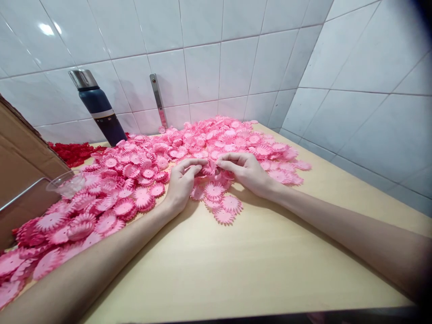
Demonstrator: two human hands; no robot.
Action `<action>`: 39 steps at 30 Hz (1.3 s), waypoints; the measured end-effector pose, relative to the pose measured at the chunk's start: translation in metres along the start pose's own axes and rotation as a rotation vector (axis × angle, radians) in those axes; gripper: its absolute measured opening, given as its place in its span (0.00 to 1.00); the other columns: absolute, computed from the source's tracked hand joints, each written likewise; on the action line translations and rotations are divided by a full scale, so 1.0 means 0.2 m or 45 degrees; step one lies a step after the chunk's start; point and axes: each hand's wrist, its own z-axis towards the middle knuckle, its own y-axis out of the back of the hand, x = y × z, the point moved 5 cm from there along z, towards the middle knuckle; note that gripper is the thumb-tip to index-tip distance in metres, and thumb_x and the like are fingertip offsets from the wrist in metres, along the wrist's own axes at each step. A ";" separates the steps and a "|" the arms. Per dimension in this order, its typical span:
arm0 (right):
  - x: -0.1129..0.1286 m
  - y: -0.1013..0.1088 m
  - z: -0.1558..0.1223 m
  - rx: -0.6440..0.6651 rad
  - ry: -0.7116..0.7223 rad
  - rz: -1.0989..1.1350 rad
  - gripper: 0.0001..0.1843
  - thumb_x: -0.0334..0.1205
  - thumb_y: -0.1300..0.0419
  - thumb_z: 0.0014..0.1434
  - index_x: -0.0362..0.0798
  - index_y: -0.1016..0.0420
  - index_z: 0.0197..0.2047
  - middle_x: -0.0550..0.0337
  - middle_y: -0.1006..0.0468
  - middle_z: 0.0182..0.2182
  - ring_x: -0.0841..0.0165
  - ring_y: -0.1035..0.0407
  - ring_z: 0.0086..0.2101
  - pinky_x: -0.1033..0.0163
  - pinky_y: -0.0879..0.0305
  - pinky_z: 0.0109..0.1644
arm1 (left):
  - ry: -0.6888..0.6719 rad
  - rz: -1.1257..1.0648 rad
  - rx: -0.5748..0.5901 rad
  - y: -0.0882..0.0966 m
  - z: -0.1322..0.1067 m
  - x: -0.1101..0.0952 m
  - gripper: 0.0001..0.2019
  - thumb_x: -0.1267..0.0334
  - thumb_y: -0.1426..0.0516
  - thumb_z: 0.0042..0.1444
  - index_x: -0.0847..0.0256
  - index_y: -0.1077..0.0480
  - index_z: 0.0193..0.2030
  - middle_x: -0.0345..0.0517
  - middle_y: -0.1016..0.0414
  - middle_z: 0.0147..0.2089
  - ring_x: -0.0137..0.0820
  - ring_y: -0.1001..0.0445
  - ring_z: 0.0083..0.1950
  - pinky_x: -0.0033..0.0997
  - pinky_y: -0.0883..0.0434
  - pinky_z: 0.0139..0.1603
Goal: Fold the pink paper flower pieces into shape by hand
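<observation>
Both hands meet over the near edge of a big heap of pink scalloped flower discs (148,173). My left hand (182,182) is closed, its thumb and forefinger pinching one side of a pink flower disc (210,169). My right hand (245,172) pinches the other side of that same disc between thumb and forefinger. The disc looks bunched, and its exact form is partly covered by the fingertips. Just below the hands, several loose flower discs (224,216) lie overlapping on the pale wooden table (216,270).
A dark blue bottle (101,112) with a metal cap stands at the back left. Red discs (72,154) lie near it, by a cardboard box (23,166). A clear plastic container (67,184) sits among the pink discs. Tiled walls (202,72) border the table.
</observation>
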 end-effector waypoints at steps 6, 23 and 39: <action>0.05 -0.05 -0.03 0.132 0.034 -0.077 0.12 0.47 0.38 0.57 0.46 0.23 0.33 0.59 0.22 0.29 0.71 0.29 0.28 0.65 0.34 0.30 | -0.003 -0.002 0.010 -0.02 -0.02 -0.04 0.11 0.58 0.34 0.46 0.64 0.24 0.33 0.47 0.21 0.35 0.33 0.23 0.36 0.34 0.25 0.41; 0.03 -0.03 -0.01 0.074 0.116 -0.157 0.16 0.51 0.39 0.58 0.45 0.26 0.30 0.59 0.25 0.27 0.71 0.33 0.28 0.64 0.37 0.33 | -0.090 0.166 0.059 -0.01 0.00 -0.01 0.10 0.58 0.38 0.52 0.64 0.27 0.30 0.44 0.26 0.35 0.29 0.26 0.36 0.28 0.29 0.41; -0.01 0.04 0.01 -0.192 0.197 -0.251 0.15 0.50 0.40 0.59 0.46 0.25 0.34 0.56 0.22 0.32 0.67 0.29 0.33 0.60 0.34 0.37 | 0.025 -0.003 -0.047 0.00 0.00 0.02 0.09 0.63 0.37 0.50 0.64 0.29 0.36 0.42 0.26 0.36 0.25 0.26 0.35 0.25 0.29 0.40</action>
